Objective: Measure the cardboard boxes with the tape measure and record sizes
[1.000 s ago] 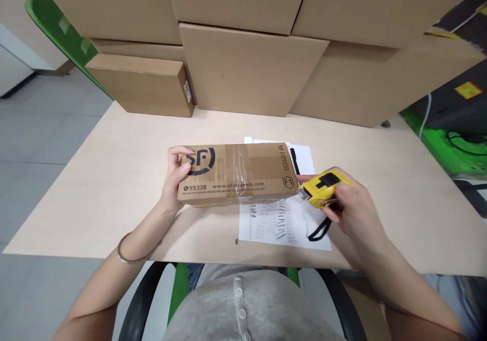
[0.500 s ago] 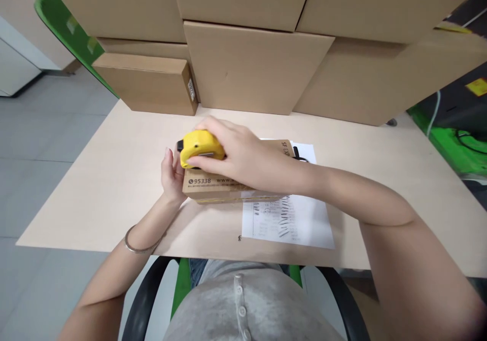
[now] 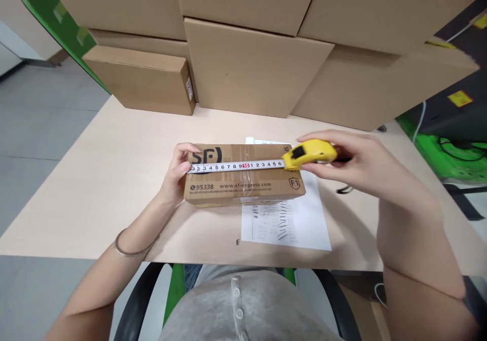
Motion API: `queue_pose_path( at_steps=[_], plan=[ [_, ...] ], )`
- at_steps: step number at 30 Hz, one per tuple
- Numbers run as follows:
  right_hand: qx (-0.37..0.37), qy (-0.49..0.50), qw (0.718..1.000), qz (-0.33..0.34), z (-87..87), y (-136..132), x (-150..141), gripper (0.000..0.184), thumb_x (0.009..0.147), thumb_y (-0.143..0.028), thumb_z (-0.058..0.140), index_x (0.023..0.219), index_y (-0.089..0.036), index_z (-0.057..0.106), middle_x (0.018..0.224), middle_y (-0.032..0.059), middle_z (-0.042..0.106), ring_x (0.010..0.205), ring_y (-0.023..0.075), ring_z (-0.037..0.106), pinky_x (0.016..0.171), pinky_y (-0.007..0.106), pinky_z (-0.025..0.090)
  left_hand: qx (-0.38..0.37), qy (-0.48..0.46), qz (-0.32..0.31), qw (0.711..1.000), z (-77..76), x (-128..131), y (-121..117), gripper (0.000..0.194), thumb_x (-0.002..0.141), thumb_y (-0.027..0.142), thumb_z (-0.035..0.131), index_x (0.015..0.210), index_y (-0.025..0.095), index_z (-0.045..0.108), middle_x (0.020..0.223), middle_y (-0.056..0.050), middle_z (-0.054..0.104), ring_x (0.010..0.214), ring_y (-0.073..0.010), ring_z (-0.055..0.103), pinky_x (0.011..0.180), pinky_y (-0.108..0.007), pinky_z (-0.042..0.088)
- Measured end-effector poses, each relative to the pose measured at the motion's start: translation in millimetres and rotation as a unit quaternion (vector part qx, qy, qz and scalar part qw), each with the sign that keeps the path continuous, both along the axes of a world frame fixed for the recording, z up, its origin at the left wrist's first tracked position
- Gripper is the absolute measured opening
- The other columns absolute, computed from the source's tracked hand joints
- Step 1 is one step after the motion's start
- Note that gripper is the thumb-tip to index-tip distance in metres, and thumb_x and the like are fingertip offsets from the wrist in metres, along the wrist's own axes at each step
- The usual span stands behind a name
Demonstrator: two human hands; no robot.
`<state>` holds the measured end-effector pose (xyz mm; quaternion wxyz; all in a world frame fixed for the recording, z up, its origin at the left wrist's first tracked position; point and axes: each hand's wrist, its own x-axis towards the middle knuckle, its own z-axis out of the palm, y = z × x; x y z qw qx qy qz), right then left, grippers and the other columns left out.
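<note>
A small brown cardboard box [image 3: 228, 188] with printed lettering and clear tape lies on the table in front of me. My right hand [image 3: 353, 161] grips the yellow case of a tape measure [image 3: 314, 153] over the box's right end. Its white blade is pulled out across the top of the box, with a red 10 near the middle. At the left end my left hand [image 3: 177, 173] is closed around the box's edge, the thumb pressing the blade's end there. Under the box sticks out a white paper sheet [image 3: 304, 229] with pen strokes.
Large cardboard boxes [image 3: 251, 72] stand stacked along the back of the table [image 3: 114, 189]. A flat carton [image 3: 140, 79] stands at the back left. A small black object [image 3: 344, 190] lies right of the paper. Green panels and dark equipment are at the sides.
My right hand has carried the yellow case from the box's left end to its right end, drawing the blade out. My left hand now presses the blade's end. The view shifted slightly.
</note>
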<state>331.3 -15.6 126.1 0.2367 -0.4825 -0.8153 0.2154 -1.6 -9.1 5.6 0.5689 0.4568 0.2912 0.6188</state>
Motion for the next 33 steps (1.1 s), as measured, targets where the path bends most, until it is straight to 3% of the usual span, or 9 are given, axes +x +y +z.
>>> queue_pose_path(
  at_steps=[5,10,16,20,23,25,27,30,33],
  plan=[
    [-0.029,0.018,0.998,-0.06,-12.6,-9.9,36.1,0.038,0.082,-0.05,0.076,0.115,-0.032,0.072,0.108,0.0032,0.072,0.085,0.0213,0.065,0.07,0.035,0.051,-0.011,0.005,0.004,1.0,2.5,-0.1,0.1,0.03,0.068,0.044,0.081,0.088,0.026,0.067,0.088,-0.001,0.069,0.08,-0.0202,0.066,0.067,-0.031,0.053],
    [-0.028,0.034,0.997,-0.062,-18.1,-9.4,35.4,0.04,0.082,-0.05,0.076,0.116,-0.029,0.071,0.109,0.004,0.072,0.085,0.02,0.065,0.069,0.034,0.051,-0.019,0.011,0.015,1.0,2.0,-0.3,-0.3,0.036,0.067,0.046,0.082,0.09,0.025,0.063,0.093,-0.003,0.069,0.085,-0.0235,0.066,0.07,-0.035,0.053],
    [-0.009,0.015,0.999,-0.039,-4.0,-9.6,25.3,0.033,0.083,-0.052,0.074,0.108,-0.03,0.072,0.099,0.0027,0.073,0.076,0.0196,0.062,0.062,0.033,0.048,-0.027,0.011,0.022,0.999,3.5,-0.5,-0.3,0.033,0.064,0.046,0.083,0.087,0.027,0.069,0.091,-0.002,0.07,0.083,-0.0224,0.066,0.068,-0.033,0.055],
    [-0.022,0.021,0.999,0.037,4.4,1.1,-8.6,0.029,0.086,-0.049,0.072,0.104,-0.027,0.072,0.095,0.003,0.073,0.074,0.0197,0.063,0.064,0.034,0.047,-0.02,0.017,0.025,0.999,0.7,-1.4,0.4,0.035,0.066,0.047,0.082,0.096,0.029,0.075,0.099,-0.002,0.073,0.089,-0.0223,0.068,0.075,-0.034,0.057],
    [-0.004,0.013,0.994,0.111,6.1,15.4,-50.7,0.031,0.087,-0.05,0.071,0.105,-0.024,0.07,0.098,0.0032,0.073,0.081,0.0212,0.064,0.069,0.033,0.045,-0.014,0.052,0.036,0.998,-3.7,-6.8,0.6,0.046,0.071,0.054,0.08,0.11,0.03,0.075,0.114,-0.005,0.074,0.106,-0.0259,0.068,0.089,-0.037,0.057],
    [0.024,-0.013,0.987,0.161,6.2,23.6,-80.5,0.03,0.088,-0.048,0.07,0.104,-0.023,0.067,0.098,0.003,0.072,0.084,0.0214,0.063,0.071,0.032,0.042,0.006,0.069,0.019,0.997,-5.6,-14.6,-0.5,0.066,0.071,0.068,0.078,0.124,0.029,0.071,0.131,-0.009,0.069,0.124,-0.032,0.062,0.102,-0.043,0.053],
    [0.048,-0.029,0.977,0.204,6.2,28.5,-106.9,0.025,0.091,-0.042,0.068,0.106,-0.022,0.064,0.102,0.0031,0.071,0.087,0.021,0.062,0.073,0.031,0.04,0.032,0.089,-0.041,0.995,-6.4,-25.1,-3.1,0.096,0.057,0.076,0.082,0.139,0.031,0.06,0.146,-0.012,0.058,0.138,-0.0386,0.053,0.109,-0.05,0.049],
    [0.063,-0.031,0.964,0.258,7.2,30.7,-133.3,0.019,0.095,-0.034,0.062,0.11,-0.022,0.06,0.109,0.004,0.07,0.093,0.0207,0.061,0.075,0.031,0.04,0.045,0.191,-0.148,0.969,-7.9,-39.5,-8.5,0.12,0.042,0.047,0.1,0.149,0.034,0.047,0.154,-0.016,0.048,0.142,-0.044,0.047,0.107,-0.057,0.05],
    [0.053,-0.009,0.955,0.292,13.2,30.9,-141.3,0.017,0.097,-0.03,0.058,0.113,-0.024,0.056,0.114,0.0032,0.068,0.097,0.0201,0.061,0.079,0.031,0.041,0.045,0.277,-0.14,0.95,-12.4,-43.1,-12.4,0.119,0.039,0.021,0.101,0.146,0.027,0.049,0.153,-0.018,0.049,0.143,-0.0472,0.045,0.105,-0.058,0.052]
  ],
)
